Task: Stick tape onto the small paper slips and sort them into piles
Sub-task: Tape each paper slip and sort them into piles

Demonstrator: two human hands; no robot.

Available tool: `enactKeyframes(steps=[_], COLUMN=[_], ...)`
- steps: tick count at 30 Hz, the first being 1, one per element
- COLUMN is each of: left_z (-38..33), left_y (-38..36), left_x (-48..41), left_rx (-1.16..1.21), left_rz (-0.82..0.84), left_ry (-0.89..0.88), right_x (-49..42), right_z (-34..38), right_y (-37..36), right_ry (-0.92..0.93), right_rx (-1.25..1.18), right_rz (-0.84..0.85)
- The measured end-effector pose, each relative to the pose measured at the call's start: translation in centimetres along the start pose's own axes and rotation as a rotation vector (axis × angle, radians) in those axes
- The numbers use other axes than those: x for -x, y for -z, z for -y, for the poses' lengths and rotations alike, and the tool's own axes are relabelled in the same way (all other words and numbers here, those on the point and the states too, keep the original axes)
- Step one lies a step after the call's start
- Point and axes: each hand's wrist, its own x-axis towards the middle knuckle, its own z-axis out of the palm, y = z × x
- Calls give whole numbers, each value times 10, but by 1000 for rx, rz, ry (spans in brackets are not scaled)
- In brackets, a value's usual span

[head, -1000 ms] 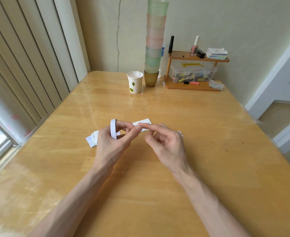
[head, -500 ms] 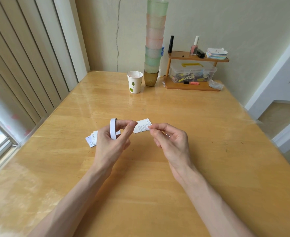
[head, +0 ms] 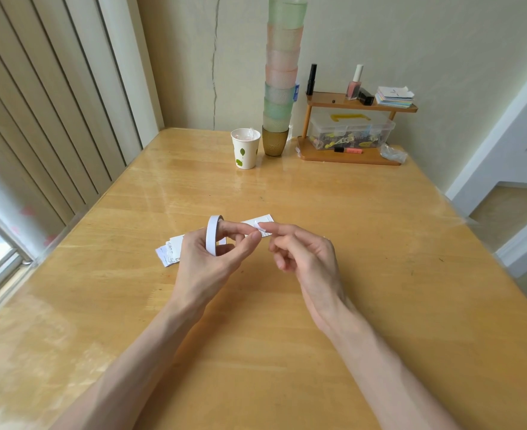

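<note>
My left hand (head: 206, 268) holds a white tape roll (head: 213, 234) upright, the index finger passing through its ring and the thumb stretched out to the right. My right hand (head: 305, 259) is just to the right, index finger extended, with a small white piece of tape (head: 256, 225) pinched at its tip close to my left thumb. A printed paper slip (head: 263, 219) lies flat on the table behind the fingertips. A small pile of slips (head: 169, 252) lies left of my left hand, partly hidden by it.
At the far edge of the wooden table (head: 287, 321) stand a paper cup (head: 245, 148), a tall stack of coloured cups (head: 280, 79) and a small wooden shelf (head: 353, 131) with a clear box and bottles. A window and blinds run along the left.
My right hand pulled away from the roll with a bit of tape, then drifted slightly back toward my left thumb. The left hand and roll stayed almost still.
</note>
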Motion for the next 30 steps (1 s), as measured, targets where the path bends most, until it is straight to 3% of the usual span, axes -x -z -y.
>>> enactKeyframes(steps=[30], left_z=[1], left_y=[-1], left_x=[-1], left_rx=[37], left_rz=[-33], left_ry=[80], right_x=[0], right_z=[-5], right_y=[-2], right_ry=[112], right_rx=[168], right_rz=[32])
